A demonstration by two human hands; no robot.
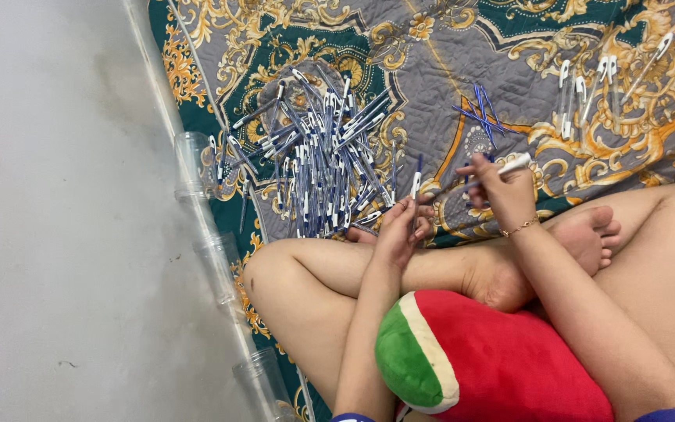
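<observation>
Watermelon cushion (494, 359); blue-white pen (416, 181) upright

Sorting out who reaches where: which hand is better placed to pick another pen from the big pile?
Left. The left hand sits right beside the pen pile; the right hand is farther off and already holds a white pen part.
</observation>
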